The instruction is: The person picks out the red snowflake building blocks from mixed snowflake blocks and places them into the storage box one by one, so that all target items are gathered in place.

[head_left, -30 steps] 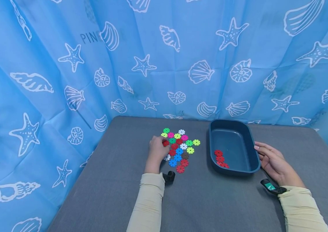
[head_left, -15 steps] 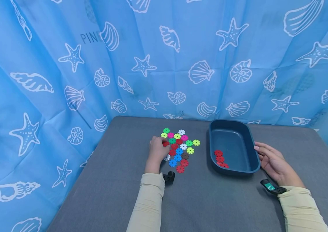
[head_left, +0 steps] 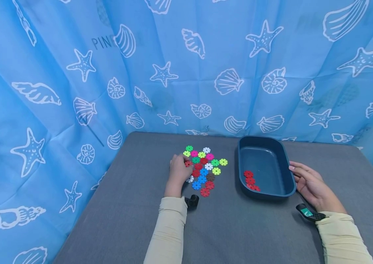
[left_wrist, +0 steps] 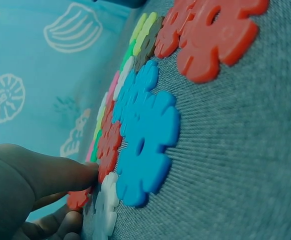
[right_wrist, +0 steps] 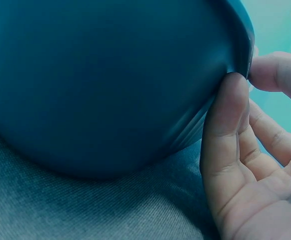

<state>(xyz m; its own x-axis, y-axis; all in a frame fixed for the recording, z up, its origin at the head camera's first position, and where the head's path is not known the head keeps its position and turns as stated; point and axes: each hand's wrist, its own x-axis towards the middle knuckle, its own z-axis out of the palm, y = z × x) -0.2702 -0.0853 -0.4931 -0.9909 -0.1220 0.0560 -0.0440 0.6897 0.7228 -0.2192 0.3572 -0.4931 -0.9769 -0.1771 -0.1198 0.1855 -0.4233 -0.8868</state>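
In the head view, my left hand (head_left: 179, 169) is at the left edge of a spread of notched plastic discs in several colours. Its thumb and fingers pinch a red notched disc (left_wrist: 78, 199), partly hidden by the fingers in the left wrist view. Beside it lie a white disc (left_wrist: 105, 207) and a large-looking blue disc (left_wrist: 148, 145). My right hand (head_left: 315, 187) holds the right side of a dark blue bin (head_left: 290, 183) by thumb and index finger near the rim. A few red discs (head_left: 250, 181) lie inside the bin at its left front corner.
Green, yellow, pink, white, blue, brown and red discs lie flat on the grey cloth-covered table (head_left: 124, 220). The bin stands right of them. A blue curtain (head_left: 173, 91) with white shell prints hangs behind the table and along its left side.
The red disc at my left fingertips has tilted slightly and shows more of its notched face. The left fingers shift very little; my right hand and the bin stay put.
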